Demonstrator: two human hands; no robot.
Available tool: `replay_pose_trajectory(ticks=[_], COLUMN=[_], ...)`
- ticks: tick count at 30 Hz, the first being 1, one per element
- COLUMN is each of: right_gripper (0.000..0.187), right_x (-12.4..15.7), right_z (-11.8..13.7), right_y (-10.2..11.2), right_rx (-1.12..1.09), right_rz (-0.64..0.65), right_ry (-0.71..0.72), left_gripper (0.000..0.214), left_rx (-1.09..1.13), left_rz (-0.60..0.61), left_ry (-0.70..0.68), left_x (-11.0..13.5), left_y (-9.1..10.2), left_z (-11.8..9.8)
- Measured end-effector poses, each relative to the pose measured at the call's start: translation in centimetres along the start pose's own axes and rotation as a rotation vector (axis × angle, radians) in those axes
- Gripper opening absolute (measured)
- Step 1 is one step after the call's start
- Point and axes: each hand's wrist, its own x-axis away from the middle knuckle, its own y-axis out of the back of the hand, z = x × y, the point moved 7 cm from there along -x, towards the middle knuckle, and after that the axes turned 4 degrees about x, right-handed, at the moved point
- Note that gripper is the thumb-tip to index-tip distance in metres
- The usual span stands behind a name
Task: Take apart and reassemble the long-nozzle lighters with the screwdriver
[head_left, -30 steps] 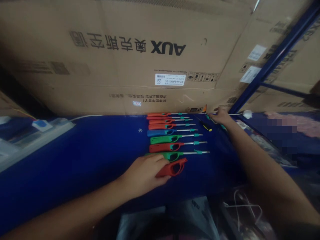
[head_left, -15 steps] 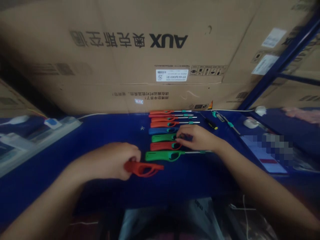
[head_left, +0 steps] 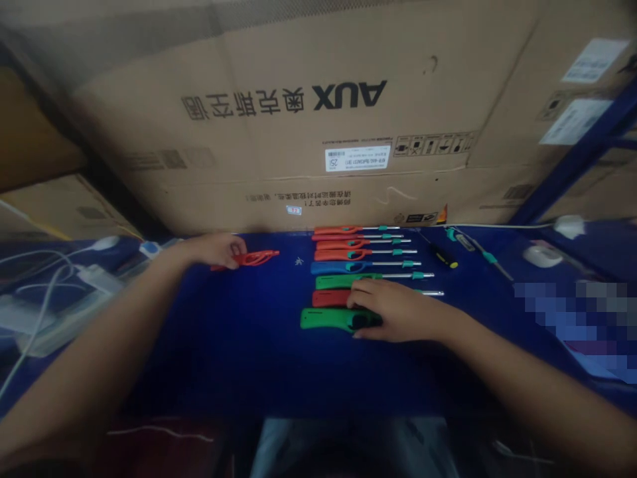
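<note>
Head view, only one: red casing (head_left: 256, 257) is held in the curled fingers of the left hand (head_left: 216, 251), over the blue tabletop (head_left: 233, 358); no metal rod is seen on it, loop end is pointed to 3 o'clock. Right hand (head_left: 398, 309) is placed over the trigger end of the front green lighter (head_left: 323, 318), thumb at its 6 o'clock edge, fingers across toward the red lighter (head_left: 330, 299) just beyond; whether green is gripped or only covered cannot be told, rod end is hidden. Green's long axis is set roughly 9 to 3, handle butt toward 9. Red casing is found at about 10 o'clock from it, nearly parallel, well apart. Right hand is clearly nearer to the green one and to the row of lighters (head_left: 338, 267), which is stacked toward 12, visible rods toward 3. Screwdriver (head_left: 442, 255) is seen at 1 o'clock from the right hand, not touched; carton (head_left: 249, 159) is stood behind, at 12.
</note>
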Motion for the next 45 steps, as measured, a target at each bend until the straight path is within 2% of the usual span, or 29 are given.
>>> replay_pose_trajectory(ticks=[3, 7, 12, 23, 27, 33, 36, 41, 45], right_gripper=[0.034, 0.034, 0.033, 0.033, 0.034, 0.039, 0.04, 0.038, 0.037], right_x=[0.0, -0.1, -0.2, -0.1, -0.1, 0.0, 0.0, 0.1, 0.1], right_z=[0.0, 0.0, 0.0, -0.2, -0.2, -0.4, -0.5, -0.3, -0.2], right_y=[0.0, 0.1, 0.1, -0.1, -0.1, -0.2, -0.3, -0.3, -0.3], right_rx=[-0.017, -0.029, -0.043, -0.038, -0.044, -0.091, -0.111, -0.097, -0.084], right_rz=[-0.005, -0.016, -0.006, -0.005, -0.013, -0.019, -0.005, 0.003, 0.019], right_ry=[0.005, 0.002, -0.001, -0.008, -0.012, -0.035, -0.071, -0.073, -0.061], left_gripper=[0.041, 0.037, 0.04, 0.038, 0.042, 0.045, 0.042, 0.045, 0.038], left_rx=[-0.021, -0.071, -0.114, -0.115, -0.11, -0.122, -0.118, -0.069, -0.064], left_rz=[-0.07, -0.122, -0.136, -0.061, -0.108, -0.245, -0.278, -0.311, -0.359], left_ry=[0.034, 0.05, 0.055, 0.053, 0.044, 0.017, -0.014, -0.112, -0.102], left_x=[-2.3, -5.0, -6.6, -7.0, -7.4, -7.3, -7.0, -6.6, -6.7], left_y=[1.5, 2.5, 3.1, 2.5, 2.6, 3.1, 3.0, 2.3, 1.8], left_z=[0.5, 0.0, -1.0, -1.0, -1.2, -1.4, -2.2, -4.8, -6.1])
